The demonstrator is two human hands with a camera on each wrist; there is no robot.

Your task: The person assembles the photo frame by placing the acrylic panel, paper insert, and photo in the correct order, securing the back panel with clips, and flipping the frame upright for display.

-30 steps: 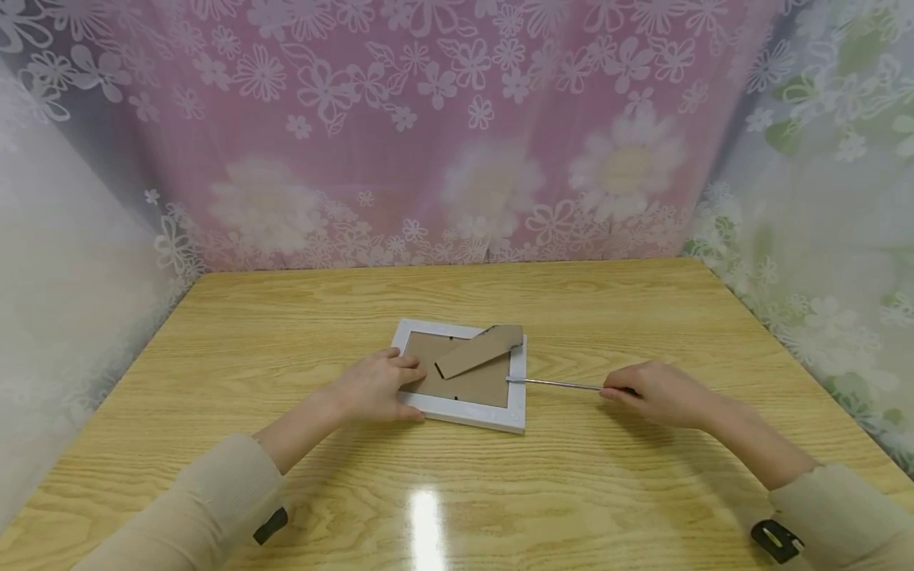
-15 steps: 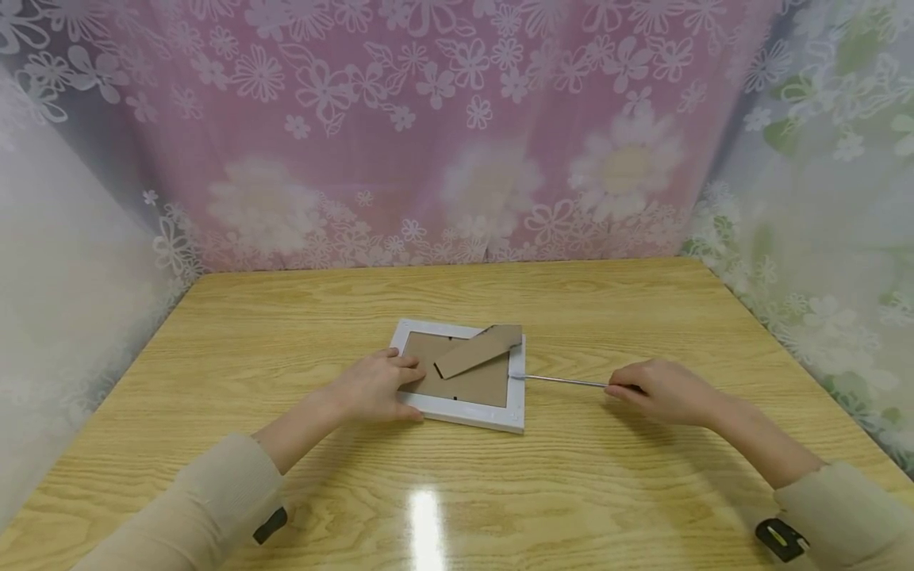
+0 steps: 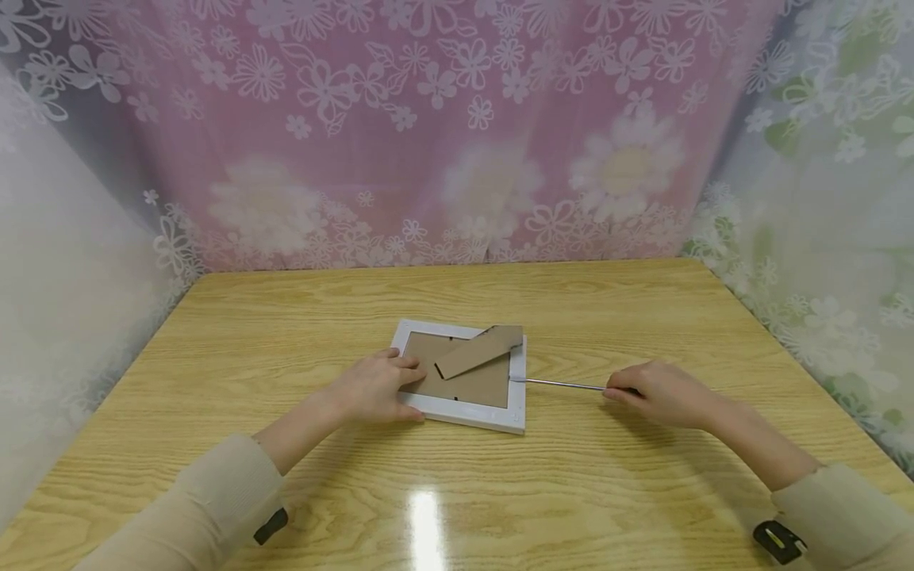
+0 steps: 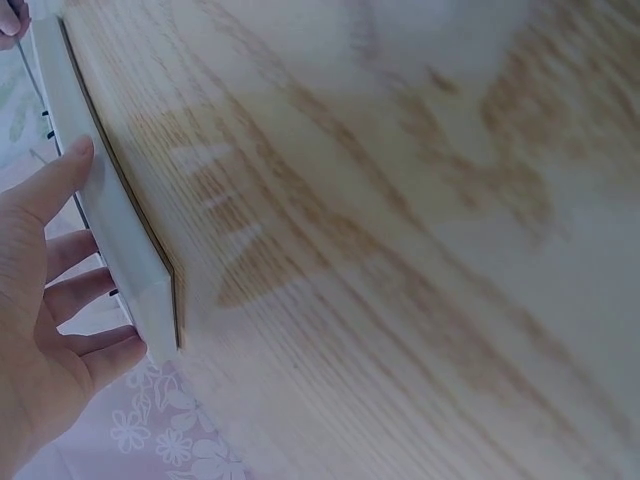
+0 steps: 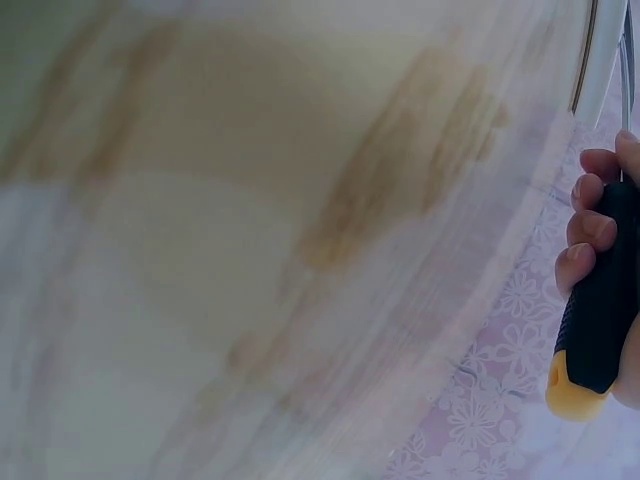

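Observation:
A white picture frame (image 3: 485,413) lies face down on the wooden table, its brown backing board (image 3: 481,388) and slanted cardboard stand leg (image 3: 478,354) facing up. My left hand (image 3: 378,386) holds the frame's left end, thumb along the near side and fingers spread over the backing and rim. In the left wrist view the thumb (image 4: 70,172) presses against the white side. My right hand (image 3: 660,392) grips a screwdriver by its black and yellow handle (image 5: 600,290). Its thin metal shaft (image 3: 564,385) points left, with the flat tip over the frame's right border, near the backing's edge.
The wood-grain table (image 3: 457,492) reaches back to a pink floral curtain (image 3: 457,159). Pale flowered curtains hang at both sides. Small dark tabs (image 3: 455,398) show along the backing's edges. A black device (image 3: 780,542) sits at the right cuff.
The screwdriver tip has shifted slightly right, from the backing's edge onto the white border, with small movements of my right hand. My left hand and the frame have stayed in place.

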